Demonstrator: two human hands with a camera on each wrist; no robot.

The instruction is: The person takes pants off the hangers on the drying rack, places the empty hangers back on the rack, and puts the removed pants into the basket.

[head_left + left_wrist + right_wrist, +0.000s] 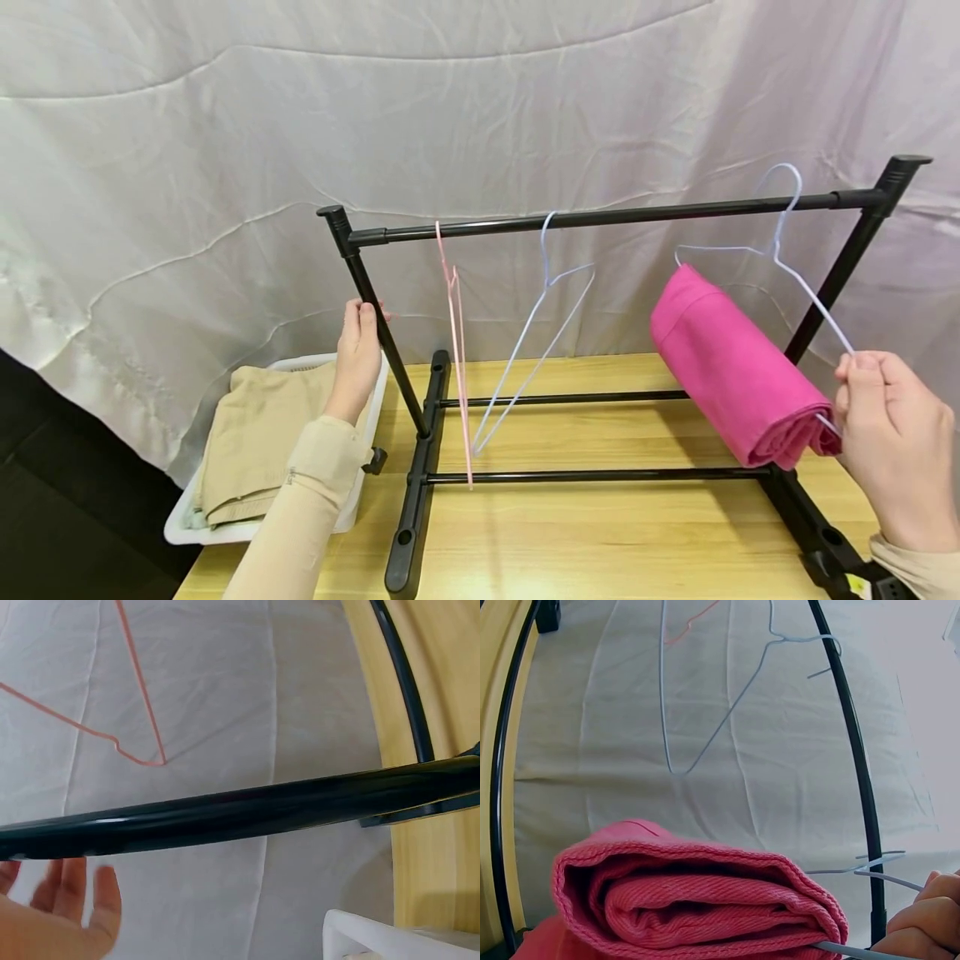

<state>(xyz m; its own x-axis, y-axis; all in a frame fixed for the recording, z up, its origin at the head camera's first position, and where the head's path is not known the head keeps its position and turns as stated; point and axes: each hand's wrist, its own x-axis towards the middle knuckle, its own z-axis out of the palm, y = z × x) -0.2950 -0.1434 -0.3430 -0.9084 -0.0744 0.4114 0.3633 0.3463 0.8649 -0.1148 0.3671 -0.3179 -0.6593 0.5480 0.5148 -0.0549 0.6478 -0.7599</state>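
Observation:
A pale blue wire hanger [812, 302] hooks over the top bar of a black rack [630, 216], at its right end. Folded pink cloth [731, 367], likely a garment, hangs over that hanger; its rolled layers [697, 900] show in the right wrist view. My right hand [896, 442] pinches the hanger's right corner beside the cloth. At the rack's left post [390, 354], my left hand [356, 358] touches with fingers reaching behind it. In the left wrist view the thumb [105, 904] stands apart from the post.
A pink hanger [455, 350] and another blue hanger [525, 333] hang from the bar's left half. Folded beige garments [262, 442] lie in a white basket [180, 525] left of the rack. The rack stands on a wooden table [600, 533] before a pale curtain [480, 125].

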